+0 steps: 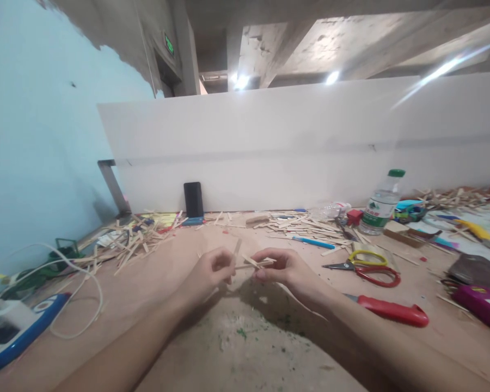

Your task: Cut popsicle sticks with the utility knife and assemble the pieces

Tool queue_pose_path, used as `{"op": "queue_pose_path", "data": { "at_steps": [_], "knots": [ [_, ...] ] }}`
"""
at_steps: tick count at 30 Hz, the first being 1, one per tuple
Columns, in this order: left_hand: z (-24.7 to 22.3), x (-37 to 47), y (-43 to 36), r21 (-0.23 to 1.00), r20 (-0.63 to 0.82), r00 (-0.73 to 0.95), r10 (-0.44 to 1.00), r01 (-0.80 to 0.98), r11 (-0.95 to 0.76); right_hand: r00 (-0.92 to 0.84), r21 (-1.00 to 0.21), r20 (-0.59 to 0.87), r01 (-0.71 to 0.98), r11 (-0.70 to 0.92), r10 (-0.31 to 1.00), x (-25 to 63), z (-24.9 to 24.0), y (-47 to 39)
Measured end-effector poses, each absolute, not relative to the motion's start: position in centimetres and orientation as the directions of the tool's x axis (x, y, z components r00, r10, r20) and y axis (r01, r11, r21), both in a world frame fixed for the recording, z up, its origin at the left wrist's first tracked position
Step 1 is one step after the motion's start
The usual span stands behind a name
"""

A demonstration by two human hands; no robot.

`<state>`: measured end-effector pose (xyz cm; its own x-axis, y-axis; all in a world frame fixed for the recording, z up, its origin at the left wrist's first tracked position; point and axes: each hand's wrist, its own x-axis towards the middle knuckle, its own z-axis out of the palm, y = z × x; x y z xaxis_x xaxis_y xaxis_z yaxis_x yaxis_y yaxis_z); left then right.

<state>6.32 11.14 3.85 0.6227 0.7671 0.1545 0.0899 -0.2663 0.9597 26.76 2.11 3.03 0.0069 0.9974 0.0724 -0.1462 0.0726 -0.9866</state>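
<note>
Between my two hands, a little above the table, is a small piece made of flat wooden sticks point(251, 262) that cross one another. My left hand point(216, 268) is closed, thumb and fingers pinching the left end, where one stick points upward. The right end sits in the pinched fingers of my right hand point(280, 267), around the crossing sticks. How the sticks are joined is too small to make out. To the right of my right hand lie scissors point(365, 267) with one yellow and one red handle loop, and a red-handled tool point(392, 310) partly behind my forearm.
Loose wooden sticks point(134, 242) are heaped at the back left, with more along the white partition point(269, 163). A black phone point(193, 200) stands upright there. A water bottle point(379, 204) and blue pen point(313, 242) are to the right. A power strip point(28, 329) with white cable lies left.
</note>
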Motion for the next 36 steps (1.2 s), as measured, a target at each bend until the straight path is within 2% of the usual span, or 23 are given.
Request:
{"op": "queue_pose_path", "data": {
  "at_steps": [4,13,21,27,36],
  "knots": [
    [3.89,6.3,10.79,0.972,0.121,0.647,0.753,0.075,-0.222,-0.018,-0.984,0.062,-0.167,0.058,0.998,26.64,3.16,1.91],
    [3.61,6.11,11.26,0.962,0.124,0.63,0.766,0.113,-0.249,-0.002,-0.983,0.021,-0.182,0.02,1.0,26.81,2.76,2.65],
    [3.7,6.37,11.17,0.985,0.068,0.577,0.814,0.093,-0.148,0.073,-0.941,-0.002,-0.337,0.023,0.997,27.05,2.71,2.85],
    [4.09,6.48,11.34,0.984,0.114,0.514,0.85,0.059,-0.167,0.052,-0.924,-0.021,-0.383,0.001,0.998,27.01,2.94,2.7],
    [4.12,6.77,11.38,0.982,0.149,0.459,0.876,0.031,-0.184,0.031,-0.932,-0.017,-0.363,-0.005,0.999,26.79,3.02,2.64]
  ]
}}
